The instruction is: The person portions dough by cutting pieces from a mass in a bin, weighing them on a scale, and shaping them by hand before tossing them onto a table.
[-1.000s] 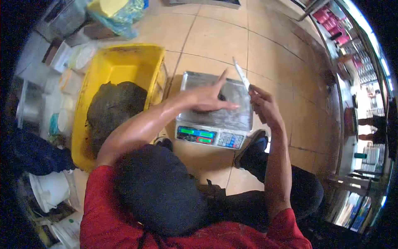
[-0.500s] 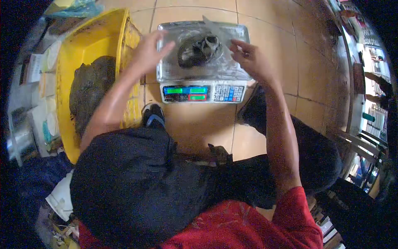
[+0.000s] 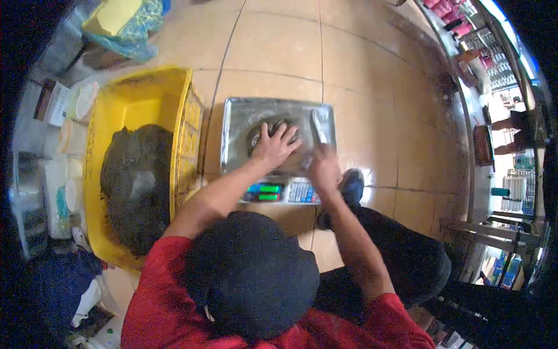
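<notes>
Left hand (image 3: 273, 145) spread flat on dark dough lump (image 3: 261, 129) in steel scale tray (image 3: 232, 139); right hand (image 3: 323, 168) grips white-bladed knife (image 3: 319, 127), blade pointing away, right of lump.

The tan tiled floor (image 3: 360, 75) carries a digital scale (image 3: 278, 152) and, just beside it, a yellow crate (image 3: 136, 99) — a blue bag (image 3: 125, 29) lies farther off.

Dark lump (image 3: 263, 129) on scale tray (image 3: 235, 116)

A bright yellow crate (image 3: 142, 96) holds a dark grey-black mass (image 3: 136, 186); the scale (image 3: 278, 189) has a silver-grey pan and green display; the floor (image 3: 372, 75) is tan tile; the sleeve (image 3: 157, 291) is red.
</notes>
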Tool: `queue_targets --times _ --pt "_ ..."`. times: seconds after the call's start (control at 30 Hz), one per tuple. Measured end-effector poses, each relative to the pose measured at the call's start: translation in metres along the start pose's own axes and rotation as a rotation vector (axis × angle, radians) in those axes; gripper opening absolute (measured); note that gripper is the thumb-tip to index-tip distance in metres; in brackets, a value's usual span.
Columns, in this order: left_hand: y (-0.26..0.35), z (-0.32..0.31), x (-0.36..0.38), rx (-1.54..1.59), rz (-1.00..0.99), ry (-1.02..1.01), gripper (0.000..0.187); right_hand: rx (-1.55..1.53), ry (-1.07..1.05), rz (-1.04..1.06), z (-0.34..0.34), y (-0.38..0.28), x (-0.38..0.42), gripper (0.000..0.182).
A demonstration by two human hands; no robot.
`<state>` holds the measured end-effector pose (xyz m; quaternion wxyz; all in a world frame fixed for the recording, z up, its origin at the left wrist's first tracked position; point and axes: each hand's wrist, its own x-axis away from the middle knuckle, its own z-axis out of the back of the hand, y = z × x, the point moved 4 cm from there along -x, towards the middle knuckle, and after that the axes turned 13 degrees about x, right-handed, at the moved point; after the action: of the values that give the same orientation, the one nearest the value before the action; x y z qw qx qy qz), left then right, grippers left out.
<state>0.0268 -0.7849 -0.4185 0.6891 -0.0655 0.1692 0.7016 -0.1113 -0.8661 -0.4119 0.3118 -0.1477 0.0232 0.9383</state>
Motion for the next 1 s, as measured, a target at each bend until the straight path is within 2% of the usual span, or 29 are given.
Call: queue_targets --times 0.07,0.1,0.13,0.17,0.2,0.23,0.27,0.33,0.37,0.43,0.47,0.5,0.53,0.57,0.6,0.67,0.73,0.77,0.83,0.87,0.9,0.97,1.0 --pt "-0.031 0.016 -0.019 0.527 0.199 -0.009 0.026 -0.105 0.003 0.204 -0.04 -0.031 0.017 0.033" --pt "-0.046 0.026 -0.027 0.789 0.293 -0.02 0.026 0.072 0.034 0.216 -0.019 -0.048 0.02 0.041" --pt "-0.069 0.041 -0.029 0.884 0.557 0.233 0.031 0.247 0.066 0.224 -0.005 -0.06 0.016 0.049" --pt "-0.089 0.057 -0.025 0.967 0.82 0.503 0.038 -0.051 -0.152 0.026 -0.003 -0.054 0.0 0.053" --pt "-0.096 0.102 -0.022 0.952 0.964 0.462 0.049 -0.347 -0.375 -0.167 -0.005 -0.047 -0.012 0.057" --pt "-0.103 0.114 -0.018 1.327 0.95 0.518 0.052 -0.646 -0.6 -0.367 -0.003 -0.046 -0.02 0.061" --pt "-0.104 0.121 -0.017 1.706 0.911 0.566 0.056 -1.039 -0.53 -0.566 0.023 -0.06 -0.037 0.061" --pt "-0.083 0.132 -0.018 2.122 0.933 0.459 0.059 -1.823 -0.339 -0.951 0.086 -0.108 -0.072 0.062" --pt "-0.073 0.14 -0.016 2.325 0.931 0.393 0.063 -1.785 -0.275 -0.922 0.101 -0.114 -0.087 0.06" --pt "-0.073 0.172 -0.008 2.389 0.844 0.401 0.062 -1.705 -0.145 -0.859 0.124 -0.124 -0.109 0.057" --pt "-0.074 0.182 -0.005 2.424 0.793 0.399 0.064 -1.675 -0.152 -0.833 0.13 -0.126 -0.111 0.053" --pt "-0.088 0.172 0.0 2.003 0.594 0.568 0.067 -1.644 -0.152 -0.803 0.136 -0.127 -0.113 0.05" --pt "-0.099 0.162 0.008 1.526 0.512 0.744 0.071 -1.612 -0.15 -0.771 0.144 -0.128 -0.114 0.047" --pt "-0.086 0.175 0.006 1.572 0.53 0.574 0.065 -1.48 -0.266 -0.808 0.15 -0.137 -0.109 0.042" --pt "-0.072 0.189 0.008 1.608 0.543 0.401 0.06 -1.417 -0.35 -0.524 0.135 -0.141 -0.11 0.044" --pt "-0.074 0.164 0.022 2.003 0.764 0.493 0.038 -1.35 -0.264 -0.516 0.104 -0.138 -0.103 0.043" --pt "-0.052 0.193 0.021 2.33 0.683 0.53 0.032 -1.216 -0.057 -0.39 0.108 -0.133 -0.1 0.038" --pt "-0.048 0.195 0.021 2.292 0.773 0.484 0.029 -1.103 -0.172 -0.353 0.129 -0.135 -0.102 0.046" --pt "-0.045 0.231 0.025 1.813 0.504 0.526 0.037 -1.031 -0.163 -0.218 0.197 -0.14 -0.099 0.046" --pt "-0.038 0.257 0.024 1.696 0.38 0.572 0.045 -0.995 -0.171 -0.158 0.228 -0.139 -0.093 0.046" --pt "-0.03 0.284 0.024 1.575 0.265 0.626 0.055 -0.893 0.109 0.152 0.259 -0.132 -0.088 0.052" --pt "-0.005 0.356 0.008 1.559 0.001 0.788 0.086 -0.728 0.515 0.43 0.326 -0.128 -0.085 0.073" --pt "-0.007 0.362 -0.001 1.571 -0.072 0.752 0.1 -0.864 0.468 0.402 0.336 -0.125 -0.102 0.086"
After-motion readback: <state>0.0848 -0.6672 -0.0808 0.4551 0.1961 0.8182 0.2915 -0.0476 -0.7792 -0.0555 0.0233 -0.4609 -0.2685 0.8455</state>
